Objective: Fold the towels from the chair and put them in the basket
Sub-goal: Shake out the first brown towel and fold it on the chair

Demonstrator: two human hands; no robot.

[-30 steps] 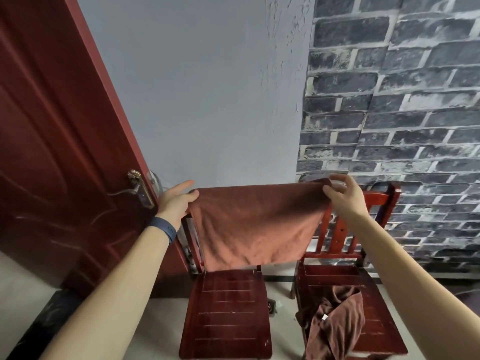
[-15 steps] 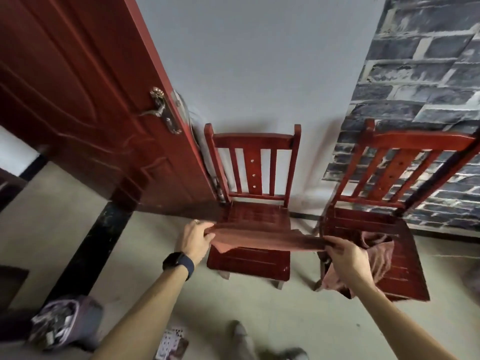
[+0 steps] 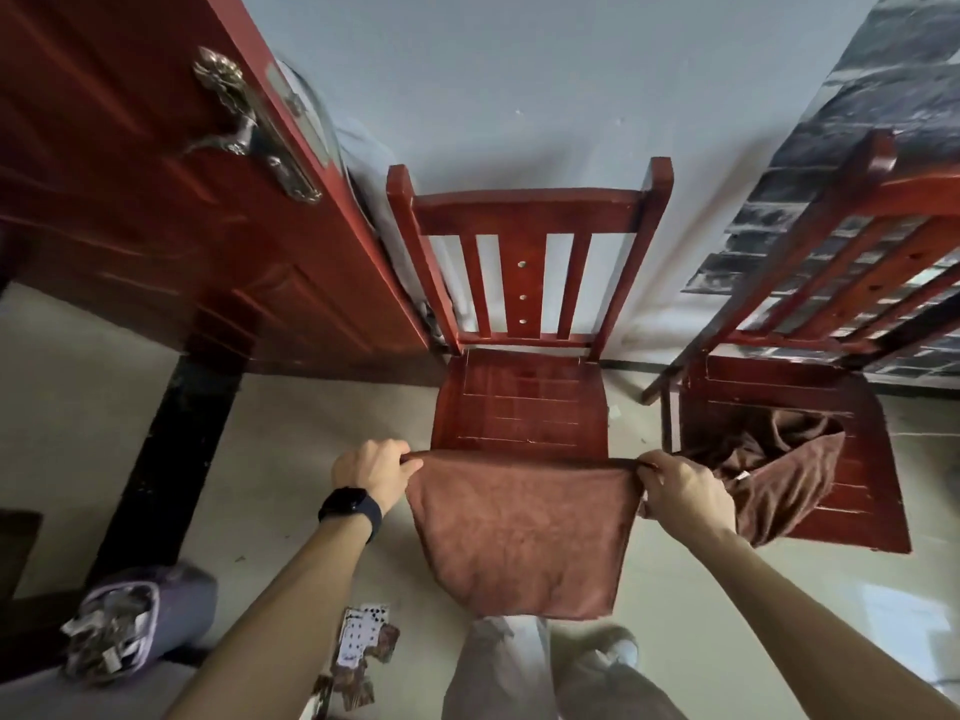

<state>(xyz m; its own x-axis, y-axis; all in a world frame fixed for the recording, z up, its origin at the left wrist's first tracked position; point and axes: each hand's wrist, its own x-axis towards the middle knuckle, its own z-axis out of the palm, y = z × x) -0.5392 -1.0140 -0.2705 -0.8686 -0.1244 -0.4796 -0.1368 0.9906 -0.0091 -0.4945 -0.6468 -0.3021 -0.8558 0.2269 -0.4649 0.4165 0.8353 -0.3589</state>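
Red wooden chair [image 3: 522, 407] at centre: seat bare. Second chair [image 3: 852, 491] at right: crumpled brown towel [image 3: 769, 475] over seat's front edge, unfolded. Held towel [image 3: 519, 537] hangs flat before centre seat's front edge. Left hand [image 3: 371, 472], right hand [image 3: 683, 491] pinch its top corners. Fold apparently not started. Basket possibly grey bin [image 3: 140, 621] on floor, lower left; unsure.
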